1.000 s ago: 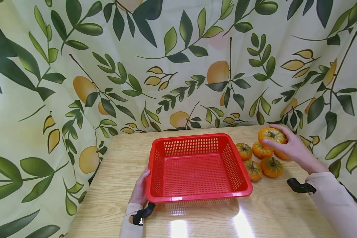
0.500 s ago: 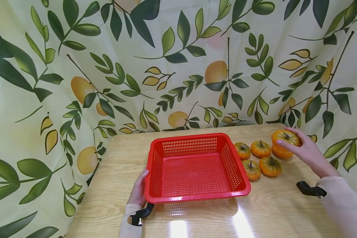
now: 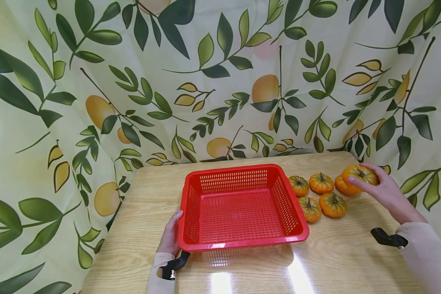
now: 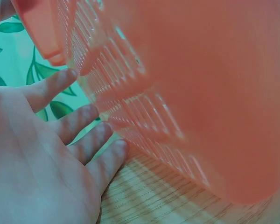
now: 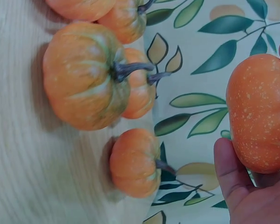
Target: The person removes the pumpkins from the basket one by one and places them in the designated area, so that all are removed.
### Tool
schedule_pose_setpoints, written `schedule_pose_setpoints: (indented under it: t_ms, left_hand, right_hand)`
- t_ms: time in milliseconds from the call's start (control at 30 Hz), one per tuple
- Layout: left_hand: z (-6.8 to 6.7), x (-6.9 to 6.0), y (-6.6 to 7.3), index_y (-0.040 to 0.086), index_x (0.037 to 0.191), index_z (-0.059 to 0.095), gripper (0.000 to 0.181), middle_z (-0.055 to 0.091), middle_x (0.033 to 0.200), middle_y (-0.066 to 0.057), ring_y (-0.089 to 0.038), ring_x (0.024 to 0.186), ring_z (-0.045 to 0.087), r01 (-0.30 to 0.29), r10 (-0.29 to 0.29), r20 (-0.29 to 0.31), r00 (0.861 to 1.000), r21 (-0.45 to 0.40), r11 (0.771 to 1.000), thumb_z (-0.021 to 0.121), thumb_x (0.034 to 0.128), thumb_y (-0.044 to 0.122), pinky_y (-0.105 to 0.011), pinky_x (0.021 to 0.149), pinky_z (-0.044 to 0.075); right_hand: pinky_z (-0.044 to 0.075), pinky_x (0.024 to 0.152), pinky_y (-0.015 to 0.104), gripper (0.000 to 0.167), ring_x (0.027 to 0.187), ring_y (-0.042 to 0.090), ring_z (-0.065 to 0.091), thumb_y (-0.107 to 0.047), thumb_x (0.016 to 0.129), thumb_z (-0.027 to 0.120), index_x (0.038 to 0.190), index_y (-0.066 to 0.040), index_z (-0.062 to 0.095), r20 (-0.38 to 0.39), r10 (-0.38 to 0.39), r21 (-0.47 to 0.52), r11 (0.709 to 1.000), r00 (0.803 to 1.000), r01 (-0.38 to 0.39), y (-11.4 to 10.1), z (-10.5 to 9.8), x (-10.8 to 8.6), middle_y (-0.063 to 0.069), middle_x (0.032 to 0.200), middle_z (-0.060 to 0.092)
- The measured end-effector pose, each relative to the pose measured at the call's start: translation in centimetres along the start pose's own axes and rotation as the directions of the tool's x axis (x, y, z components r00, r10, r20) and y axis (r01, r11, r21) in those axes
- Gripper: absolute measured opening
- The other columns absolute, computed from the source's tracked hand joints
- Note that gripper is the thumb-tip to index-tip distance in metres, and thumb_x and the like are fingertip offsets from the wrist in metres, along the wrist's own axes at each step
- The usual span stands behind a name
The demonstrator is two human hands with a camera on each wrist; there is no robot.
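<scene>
My right hand (image 3: pixel 391 194) holds a small orange pumpkin (image 3: pixel 358 175) by its side, at the right of the table. In the right wrist view the held pumpkin (image 5: pixel 259 112) is speckled, with the fingers (image 5: pixel 231 168) against its lower edge. Several other small pumpkins (image 3: pixel 332 205) with dark stems sit on the table between it and a red plastic basket (image 3: pixel 242 245). My left hand (image 3: pixel 170 233) rests at the basket's left side. Its fingers (image 4: pixel 84 116), spread and nearly straight, touch the slotted outer wall (image 4: pixel 130 93) in the left wrist view.
The light wooden table (image 3: pixel 150 192) ends at a cloth backdrop (image 3: pixel 220 81) printed with leaves and fruit, which also rises at both sides. Pumpkins stand close to the basket's right wall. A black camera mount (image 3: pixel 387 237) sits on the right wrist.
My right hand has carried the pumpkin rightward and lowered it slightly, beyond the rearmost right pumpkin. The left hand and basket stay nearly in place.
</scene>
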State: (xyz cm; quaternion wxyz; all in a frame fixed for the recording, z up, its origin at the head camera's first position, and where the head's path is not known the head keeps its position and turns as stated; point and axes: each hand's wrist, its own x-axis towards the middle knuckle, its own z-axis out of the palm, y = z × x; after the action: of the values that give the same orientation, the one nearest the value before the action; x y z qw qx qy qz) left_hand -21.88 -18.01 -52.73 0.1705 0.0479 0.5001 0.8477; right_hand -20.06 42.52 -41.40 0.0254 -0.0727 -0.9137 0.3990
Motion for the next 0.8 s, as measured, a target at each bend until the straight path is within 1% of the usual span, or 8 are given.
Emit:
schedule_pose_setpoints:
  t_ms: [100, 200, 300, 500, 567, 633, 733, 800]
  left_hand:
    - [0.0, 0.0, 0.0, 0.033, 0.153, 0.029, 0.051, 0.06, 0.134, 0.005, -0.012, 0.116, 0.06, 0.003, -0.003, -0.003, 1.0, -0.003, 1.0, 0.042, 0.1041, 0.039, -0.032, 0.099, 0.053]
    - [0.1, 0.0, 0.0, 0.033, 0.154, 0.028, 0.053, 0.06, 0.133, 0.005, -0.012, 0.115, 0.06, 0.008, -0.008, -0.012, 1.0, 0.004, 1.0, 0.042, 0.1038, 0.04, -0.032, 0.099, 0.053]
    - [0.1, 0.0, 0.0, 0.032, 0.154, 0.028, 0.053, 0.06, 0.132, 0.005, -0.012, 0.115, 0.06, 0.009, -0.009, -0.015, 1.0, 0.008, 1.0, 0.042, 0.1038, 0.041, -0.032, 0.099, 0.053]
    - [0.1, -0.1, 0.1, 0.034, 0.151, 0.033, 0.047, 0.06, 0.132, 0.007, -0.012, 0.116, 0.06, -0.002, 0.002, 0.019, 1.0, 0.003, 1.0, 0.04, 0.1047, 0.04, -0.032, 0.099, 0.052]
    - [0.1, -0.1, 0.1, 0.036, 0.15, 0.034, 0.045, 0.06, 0.133, 0.007, -0.012, 0.117, 0.059, -0.008, 0.008, 0.035, 0.999, 0.004, 1.0, 0.039, 0.105, 0.039, -0.032, 0.1, 0.051]
    - [0.1, -0.2, 0.1, 0.036, 0.15, 0.033, 0.045, 0.06, 0.133, 0.007, -0.012, 0.117, 0.059, -0.01, 0.009, 0.045, 0.999, 0.004, 1.0, 0.039, 0.1052, 0.039, -0.031, 0.1, 0.051]
    - [0.1, -0.2, 0.1, 0.034, 0.15, 0.032, 0.046, 0.059, 0.133, 0.007, -0.011, 0.116, 0.059, -0.009, 0.009, 0.049, 0.999, 0.004, 1.0, 0.039, 0.1051, 0.04, -0.031, 0.1, 0.051]
    - [0.1, -0.2, 0.1, 0.034, 0.15, 0.033, 0.046, 0.06, 0.132, 0.007, -0.011, 0.115, 0.059, -0.009, 0.009, 0.047, 0.999, 0.001, 1.0, 0.039, 0.1051, 0.04, -0.031, 0.099, 0.052]
  right_hand:
    - [0.035, 0.07, 0.015, 0.087, 0.114, 0.039, 0.039, -0.048, 0.101, 0.056, 0.162, -0.009, 0.008, 0.0, -0.003, 0.011, 1.0, 1.0, 0.003, 0.6, 0.0, -0.1, 0.035, 0.15, 0.025]
    - [0.035, 0.07, 0.014, 0.085, 0.113, 0.037, 0.039, -0.048, 0.101, 0.056, 0.163, -0.014, 0.008, -0.003, 0.003, 0.019, 1.0, 1.0, -0.003, 1.2, 0.1, -0.2, 0.033, 0.151, 0.024]
    - [0.035, 0.069, 0.014, 0.085, 0.112, 0.036, 0.039, -0.048, 0.101, 0.056, 0.164, -0.016, 0.009, -0.001, 0.012, 0.026, 1.0, 1.0, -0.012, 1.6, 0.1, -0.2, 0.033, 0.151, 0.024]
    - [0.034, 0.073, 0.018, 0.091, 0.116, 0.042, 0.037, -0.052, 0.101, 0.054, 0.162, -0.007, 0.004, 0.018, 0.054, 0.025, 0.998, 0.998, -0.054, 2.3, 0.2, -0.3, 0.038, 0.153, 0.021]
    - [0.045, 0.086, 0.03, 0.094, 0.123, 0.049, 0.034, -0.053, 0.101, 0.054, 0.162, -0.005, 0.001, 0.032, 0.07, 0.041, 0.997, 0.997, -0.071, 2.4, 0.2, -0.4, 0.04, 0.156, 0.016]
    - [0.043, 0.094, 0.044, 0.094, 0.126, 0.052, 0.03, -0.053, 0.101, 0.053, 0.162, -0.005, 0.0, 0.041, 0.079, 0.05, 0.995, 0.996, -0.081, 2.6, 0.3, -0.4, 0.041, 0.157, 0.014]
    - [0.033, 0.1, 0.069, 0.094, 0.13, 0.056, 0.026, -0.053, 0.101, 0.052, 0.162, -0.004, -0.001, 0.046, 0.083, 0.067, 0.994, 0.995, -0.086, 3.1, 0.5, -0.5, 0.041, 0.157, 0.011]
    - [0.034, 0.097, 0.067, 0.094, 0.128, 0.055, 0.027, -0.053, 0.101, 0.052, 0.161, -0.003, -0.001, 0.041, 0.086, 0.061, 0.994, 0.995, -0.088, 3.4, 0.7, -0.5, 0.041, 0.156, 0.013]
